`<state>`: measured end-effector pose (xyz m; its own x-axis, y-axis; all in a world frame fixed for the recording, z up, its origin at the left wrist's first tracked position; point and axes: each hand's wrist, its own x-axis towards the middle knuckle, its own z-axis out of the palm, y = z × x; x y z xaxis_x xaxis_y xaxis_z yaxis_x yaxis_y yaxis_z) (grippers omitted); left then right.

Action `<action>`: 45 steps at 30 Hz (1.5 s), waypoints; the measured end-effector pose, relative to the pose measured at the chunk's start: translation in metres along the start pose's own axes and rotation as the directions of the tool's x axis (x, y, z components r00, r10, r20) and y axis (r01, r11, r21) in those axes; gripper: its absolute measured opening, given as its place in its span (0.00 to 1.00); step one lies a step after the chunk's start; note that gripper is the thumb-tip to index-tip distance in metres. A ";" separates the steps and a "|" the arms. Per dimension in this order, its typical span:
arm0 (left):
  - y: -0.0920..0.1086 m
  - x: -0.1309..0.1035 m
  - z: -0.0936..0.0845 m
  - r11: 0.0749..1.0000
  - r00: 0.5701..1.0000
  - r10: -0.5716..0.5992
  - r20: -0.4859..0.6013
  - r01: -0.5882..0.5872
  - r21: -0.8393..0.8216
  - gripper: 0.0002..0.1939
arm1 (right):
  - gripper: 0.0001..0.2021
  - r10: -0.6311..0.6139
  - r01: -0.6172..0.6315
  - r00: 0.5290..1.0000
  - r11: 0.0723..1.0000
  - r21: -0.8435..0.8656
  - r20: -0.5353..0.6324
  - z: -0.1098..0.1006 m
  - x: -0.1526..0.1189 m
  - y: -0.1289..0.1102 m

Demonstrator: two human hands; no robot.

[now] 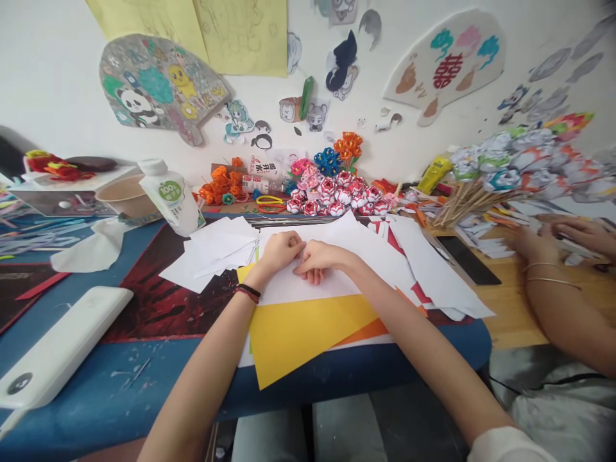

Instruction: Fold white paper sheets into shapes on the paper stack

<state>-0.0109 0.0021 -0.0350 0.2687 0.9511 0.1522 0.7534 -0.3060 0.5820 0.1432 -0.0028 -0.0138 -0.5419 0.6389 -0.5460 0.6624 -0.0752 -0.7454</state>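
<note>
My left hand (285, 249) and my right hand (319, 259) meet over a white sheet of paper (283, 292), fingertips close together. Both have curled fingers. If a small thing is pinched between them, my fingers hide it. Under the white sheet lies a yellow sheet (303, 333), with an orange sheet (368, 332) showing beneath. Smaller white paper pieces (206, 256) are piled left of my hands. To the right, long white sheets (428, 263) overlap red-patterned paper.
A white bottle (171, 199) and a paper bowl (126, 196) stand back left. Nearer lies a white power bank (67, 340). Red-and-white paper flowers (332, 196) line the wall. At right are a black phone (468, 260) and another person's hands (539, 244).
</note>
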 end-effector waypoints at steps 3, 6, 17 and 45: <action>0.000 0.002 0.000 1.000 1.000 -0.008 -0.015 0.008 0.022 0.10 | 0.10 0.026 -0.026 1.000 0.999 -0.018 0.002 0.002 0.008 -0.007; 0.000 0.001 0.001 0.998 1.000 -0.019 -0.019 0.020 0.054 0.10 | 0.09 0.016 -0.016 1.000 1.000 -0.020 -0.005 0.003 0.010 -0.007; 0.008 -0.004 0.006 0.973 0.998 -0.061 -0.033 0.067 0.222 0.12 | 0.08 0.012 -0.012 1.000 1.000 0.018 0.007 0.000 0.008 -0.001; 0.010 -0.009 0.011 0.931 1.000 -0.004 -0.014 0.009 0.366 0.14 | 0.24 0.222 -0.219 0.973 0.974 0.061 -0.055 -0.037 -0.038 0.035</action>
<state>0.0008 -0.0099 -0.0394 0.2571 0.9528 0.1612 0.9232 -0.2915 0.2505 0.2062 -0.0012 -0.0051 -0.3516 0.6476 -0.6760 0.7318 -0.2601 -0.6299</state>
